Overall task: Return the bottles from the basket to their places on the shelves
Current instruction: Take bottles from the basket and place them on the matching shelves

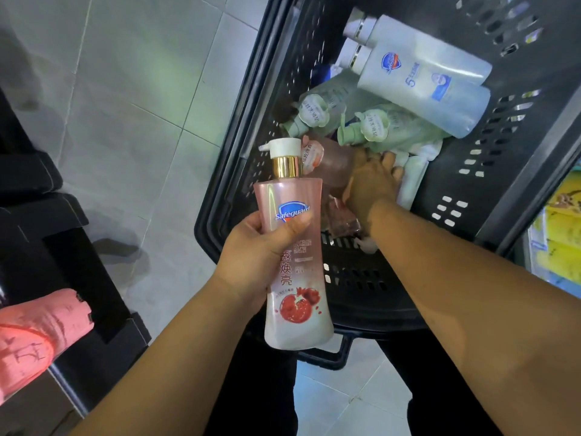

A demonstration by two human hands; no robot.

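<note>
The pink pump bottle [294, 278] — gold collar, pomegranate label — seems translucent.

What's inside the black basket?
White bottles, green pump bottles and a pink bottle lie inside the basket. The right hand covers part of them; whatever lies underneath is hidden.

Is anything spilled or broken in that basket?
Nothing looks spilled or broken. The bottles lie jumbled on their sides in the basket. The left hand holds a pink bottle upright. The right hand reaches in.
</note>
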